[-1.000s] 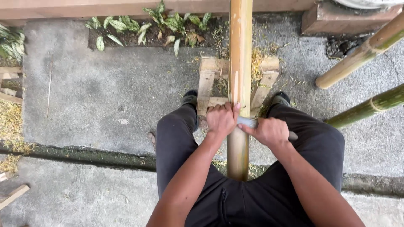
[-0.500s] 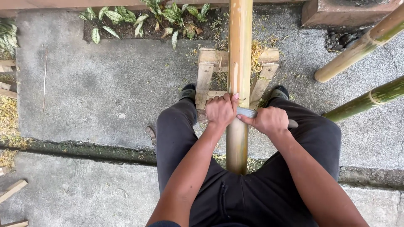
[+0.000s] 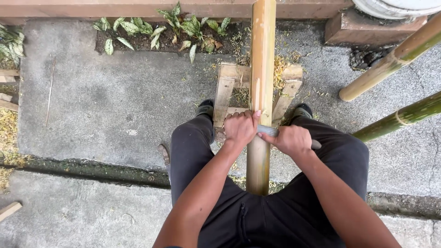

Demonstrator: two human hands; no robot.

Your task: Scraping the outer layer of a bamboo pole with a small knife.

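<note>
1. Setting: a grey concrete floor [image 3: 101, 105], seen from above, ran up to a reddish wall base at the top edge; a strip of soil with spotted green plants [image 3: 179, 27] lay along it.
2. Pole [image 3: 262, 82]: a pale yellow bamboo pole ran from between the seated person's knees away toward the wall, resting across a low wooden frame [image 3: 227, 92] with shavings scattered about it.
3. Left hand [image 3: 240, 127]: its grip was clenched on the left end of a grey blade [image 3: 268, 130], the hand lying against the pole's left side.
4. Right hand [image 3: 292, 140]: its grip was clenched on the blade's right end, where a dark handle tip showed just past the hand.
5. Blade: it lay crosswise on the pole, touching its upper surface, between the two hands.
6. Legs: dark trousers [image 3: 193, 151] flanked the pole; dark shoes stood at either side of the frame.
7. Surroundings: two more bamboo poles [image 3: 395, 59] slanted in from the right, well apart from the hands; wood offcuts lay at the left edge.
</note>
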